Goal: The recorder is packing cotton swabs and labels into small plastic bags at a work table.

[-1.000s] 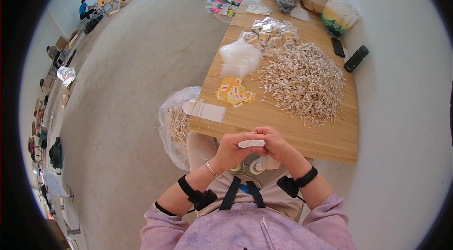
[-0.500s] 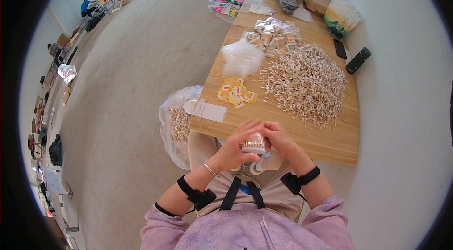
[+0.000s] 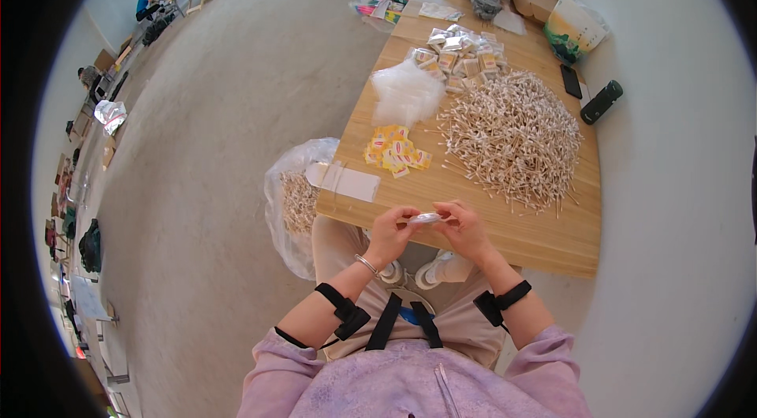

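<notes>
Over the near edge of the table I hold a small clear packet of cotton swabs (image 3: 425,218) between both hands, seen nearly edge-on. My left hand (image 3: 391,233) pinches its left end, and my right hand (image 3: 464,229) grips its right end. Beyond my hands, a large heap of loose cotton swabs (image 3: 516,138) covers the table's right side. Yellow and white cards (image 3: 395,151) lie scattered to the left of it. Past them are a stack of clear plastic bags (image 3: 406,93) and a pile of filled swab packets (image 3: 465,55).
The wooden table (image 3: 505,240) runs away from me beside the wall. A clear sack of swabs (image 3: 298,205) stands at its left. A white card (image 3: 352,184) lies on the left edge. A black phone (image 3: 570,80) and dark bottle (image 3: 601,102) are at right. People sit far left.
My hands have drawn apart to the packet's two ends. The packet has turned from showing its row of swab tips to lying nearly flat, and is slightly farther from me.
</notes>
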A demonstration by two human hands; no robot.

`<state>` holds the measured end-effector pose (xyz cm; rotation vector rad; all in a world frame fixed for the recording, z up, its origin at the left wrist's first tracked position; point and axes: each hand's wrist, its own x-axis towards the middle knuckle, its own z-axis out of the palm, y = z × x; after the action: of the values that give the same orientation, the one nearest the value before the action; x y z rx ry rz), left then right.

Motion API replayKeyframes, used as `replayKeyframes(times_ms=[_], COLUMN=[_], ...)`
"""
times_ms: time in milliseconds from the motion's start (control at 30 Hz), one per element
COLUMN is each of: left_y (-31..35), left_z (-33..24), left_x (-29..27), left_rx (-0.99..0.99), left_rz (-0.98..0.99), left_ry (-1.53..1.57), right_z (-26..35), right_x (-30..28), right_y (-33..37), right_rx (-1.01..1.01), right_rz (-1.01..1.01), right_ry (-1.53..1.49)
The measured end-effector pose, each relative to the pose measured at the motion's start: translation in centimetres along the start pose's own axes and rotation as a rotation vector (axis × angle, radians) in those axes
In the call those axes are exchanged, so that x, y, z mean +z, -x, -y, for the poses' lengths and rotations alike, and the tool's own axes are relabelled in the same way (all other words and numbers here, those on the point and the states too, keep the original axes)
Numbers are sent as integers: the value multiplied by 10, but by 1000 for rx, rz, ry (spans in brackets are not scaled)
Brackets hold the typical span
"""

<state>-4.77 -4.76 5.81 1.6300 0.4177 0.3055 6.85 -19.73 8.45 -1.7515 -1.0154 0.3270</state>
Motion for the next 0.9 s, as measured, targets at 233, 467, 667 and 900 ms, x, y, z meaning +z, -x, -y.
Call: replayKeyframes(times_ms=[233,467,667,900], left_y=[4,-5,-21,-13], left_z=[8,2,12,32], left_x=[16,15,9,9], left_rx=[277,-21,-152,-117], left_rz=[-147,6,50,124], left_ry=[-176,103,183,264], right_z=[-25,-32,-34,-41], right_x=[11,13,17,22], right_y=[17,8,-6,10], right_rx=[244,294,266,315], right_rz=[21,19,26,39], right_ry=[-311,-482,-452,-468])
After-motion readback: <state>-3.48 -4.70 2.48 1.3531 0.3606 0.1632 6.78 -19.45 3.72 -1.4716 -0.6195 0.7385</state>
